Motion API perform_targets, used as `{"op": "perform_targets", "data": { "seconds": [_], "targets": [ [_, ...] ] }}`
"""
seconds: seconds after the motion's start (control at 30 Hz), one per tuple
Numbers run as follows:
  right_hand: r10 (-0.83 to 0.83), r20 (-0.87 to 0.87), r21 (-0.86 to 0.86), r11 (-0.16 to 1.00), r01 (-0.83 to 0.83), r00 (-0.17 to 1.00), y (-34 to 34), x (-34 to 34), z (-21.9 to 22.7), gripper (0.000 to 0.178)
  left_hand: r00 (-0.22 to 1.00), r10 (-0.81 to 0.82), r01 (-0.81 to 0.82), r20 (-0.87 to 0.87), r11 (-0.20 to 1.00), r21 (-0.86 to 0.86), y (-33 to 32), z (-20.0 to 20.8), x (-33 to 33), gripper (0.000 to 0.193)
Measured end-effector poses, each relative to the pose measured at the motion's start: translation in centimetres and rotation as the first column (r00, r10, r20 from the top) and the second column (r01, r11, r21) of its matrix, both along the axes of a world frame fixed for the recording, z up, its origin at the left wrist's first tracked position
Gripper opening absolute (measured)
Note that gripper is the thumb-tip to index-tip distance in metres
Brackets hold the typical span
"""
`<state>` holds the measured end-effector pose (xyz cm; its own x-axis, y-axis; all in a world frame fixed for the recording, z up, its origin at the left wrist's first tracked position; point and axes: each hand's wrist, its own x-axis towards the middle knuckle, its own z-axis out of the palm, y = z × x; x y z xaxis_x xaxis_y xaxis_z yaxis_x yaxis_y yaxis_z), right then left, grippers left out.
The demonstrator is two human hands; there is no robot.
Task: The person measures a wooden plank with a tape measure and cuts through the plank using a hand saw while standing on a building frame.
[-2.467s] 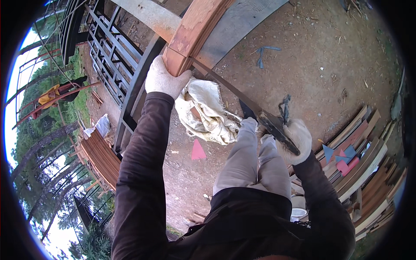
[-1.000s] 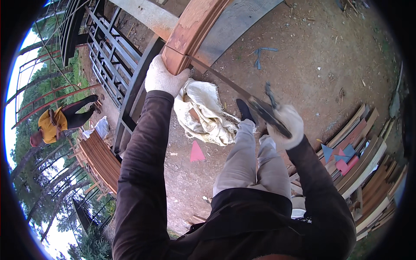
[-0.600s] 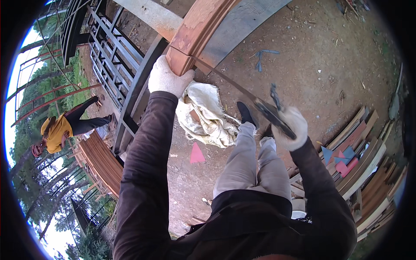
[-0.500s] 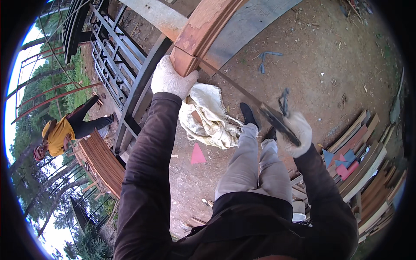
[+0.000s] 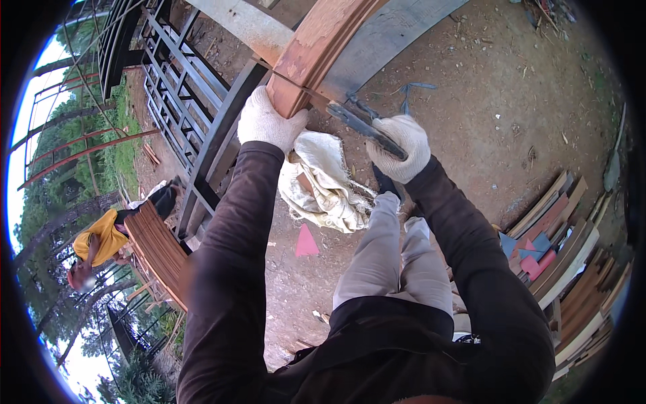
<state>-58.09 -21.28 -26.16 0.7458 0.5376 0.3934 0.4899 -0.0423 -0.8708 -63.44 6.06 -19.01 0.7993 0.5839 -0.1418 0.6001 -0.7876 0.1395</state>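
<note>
My left hand (image 5: 268,121), in a white knit glove, grips the near end of a reddish-brown stack of wooden boards (image 5: 324,37). In my right hand (image 5: 406,147), also gloved, is the dark handle of a handsaw (image 5: 356,125), with the fingers wrapped round it. The saw's narrow blade lies across the boards in a cut just beyond my left hand, and its far end sticks out past their left side. The boards rest on a greyish support board (image 5: 397,40). The underside of the cut is hidden.
A crumpled white sack (image 5: 326,185) lies on the dirt by my feet. Dark metal frames (image 5: 182,60) stand at the left. Beyond them, a person in a yellow shirt (image 5: 101,236) bends by stacked curved boards (image 5: 155,249). Wood offcuts (image 5: 572,256) are piled at right.
My right hand has pushed the saw forward and left, bringing its handle close to the boards. My left hand stays in place. The person at left has bent lower.
</note>
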Motion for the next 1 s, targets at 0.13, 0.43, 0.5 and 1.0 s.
{"op": "perform_targets", "data": {
  "seconds": [0.13, 0.43, 0.5, 1.0],
  "targets": [
    [-0.040, 0.094, -0.220, 0.974, 0.060, 0.995, -8.3, -3.6, -0.5, 0.022, 1.000, 0.014, -0.014, -0.017, 1.000, -0.015, 1.0, 0.3, -1.5, 0.074],
    [0.008, -0.011, -0.023, 1.000, -0.009, 1.000, -1.7, -1.0, 0.7, 0.027, 1.000, -0.008, 0.008, 0.020, 1.000, 0.010, 0.6, -0.5, -1.0, 0.075],
    [0.011, 0.026, -0.256, 0.967, -0.004, 1.000, -7.5, -3.9, 0.5, 0.027, 0.999, 0.021, -0.021, 0.024, 1.000, 0.003, 1.4, -0.1, -2.2, 0.073],
    [0.010, 0.100, -0.409, 0.912, 0.031, 0.995, -9.0, -3.6, 2.0, 0.032, 0.999, 0.027, -0.025, -0.025, 0.998, 0.061, 0.4, 0.6, -1.1, 0.067]
  ]
}}
